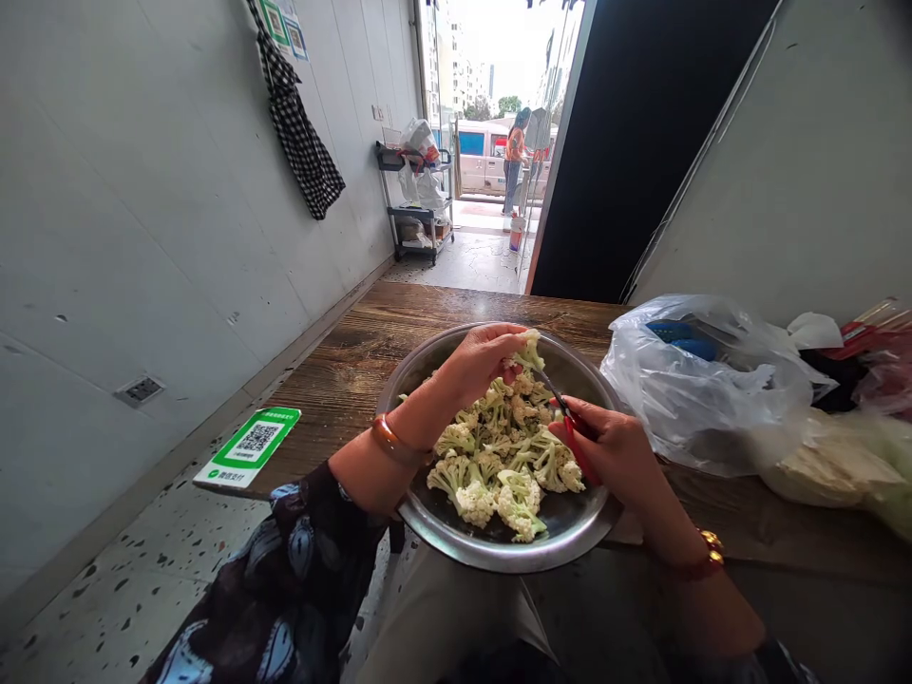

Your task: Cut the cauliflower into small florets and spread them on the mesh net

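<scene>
Over the far side of a wide steel bowl (456, 553), my left hand (491, 359) is closed on a cauliflower floret (529, 351). My right hand (605, 445) grips red-handled scissors (580, 448), whose blades point up and left and reach the held floret's lower end. Beneath both hands, the bowl contains many cut cauliflower florets (519, 503), pale with green stalks. The bowl's near rim overhangs the table edge above my lap. My right fingers partly hide the scissor handles.
The bowl rests on a dark wooden table (334, 380). A green QR-code card (249, 446) lies at its left corner. Clear plastic bags (705, 380) crowd the right side. Beyond stand a trolley (420, 204) and an open doorway, with a person (514, 161) outside.
</scene>
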The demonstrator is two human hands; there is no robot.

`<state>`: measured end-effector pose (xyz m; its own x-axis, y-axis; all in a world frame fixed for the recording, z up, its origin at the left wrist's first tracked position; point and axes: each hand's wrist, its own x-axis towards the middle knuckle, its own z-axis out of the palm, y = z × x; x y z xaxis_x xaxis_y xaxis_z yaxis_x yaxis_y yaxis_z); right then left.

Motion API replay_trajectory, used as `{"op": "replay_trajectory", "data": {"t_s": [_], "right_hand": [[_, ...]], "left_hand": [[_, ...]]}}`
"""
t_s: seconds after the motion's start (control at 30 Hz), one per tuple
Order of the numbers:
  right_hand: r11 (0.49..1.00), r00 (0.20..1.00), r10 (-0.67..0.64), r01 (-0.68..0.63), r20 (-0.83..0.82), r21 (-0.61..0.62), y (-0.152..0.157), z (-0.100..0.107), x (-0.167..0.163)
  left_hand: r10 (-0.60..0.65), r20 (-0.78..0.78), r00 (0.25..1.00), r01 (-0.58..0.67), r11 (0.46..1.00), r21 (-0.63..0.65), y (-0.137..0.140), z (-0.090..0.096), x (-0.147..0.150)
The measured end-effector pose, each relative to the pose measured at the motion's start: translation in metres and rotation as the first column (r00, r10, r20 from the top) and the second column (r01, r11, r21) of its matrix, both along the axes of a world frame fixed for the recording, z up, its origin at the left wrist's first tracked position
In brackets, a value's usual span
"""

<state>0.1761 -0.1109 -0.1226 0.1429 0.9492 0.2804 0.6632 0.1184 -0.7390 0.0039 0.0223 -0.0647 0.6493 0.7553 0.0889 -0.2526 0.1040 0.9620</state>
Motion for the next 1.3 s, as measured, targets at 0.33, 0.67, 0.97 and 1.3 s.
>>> {"op": "replay_trajectory", "data": {"t_s": [0.33, 0.67, 0.97, 1.3], "right_hand": [[0.999, 0.972, -0.041, 0.044, -0.233, 0.007, -0.001, -0.002, 0.002], [0.976, 0.829, -0.143, 0.209, -0.541, 0.063, 0.008, 0.001, -0.001], [0.985, 0.746, -0.116, 0.172, -0.656, 0.022, 0.007, 0.000, 0.001], [0.968, 0.661, -0.117, 0.244, -0.741, 0.065, 0.005, -0.002, -0.001]], "left_hand": [[0.032, 0.023, 0.999, -0.031, 0.999, -0.040, 0.006, -0.006, 0.002], [-0.132, -0.131, 0.983, 0.133, 0.991, -0.007, -0.014, -0.007, 0.012], [-0.217, -0.179, 0.960, 0.241, 0.962, 0.126, -0.023, -0.011, 0.020], [-0.214, -0.247, 0.945, 0.253, 0.958, 0.137, -0.019, -0.005, 0.016]]}}
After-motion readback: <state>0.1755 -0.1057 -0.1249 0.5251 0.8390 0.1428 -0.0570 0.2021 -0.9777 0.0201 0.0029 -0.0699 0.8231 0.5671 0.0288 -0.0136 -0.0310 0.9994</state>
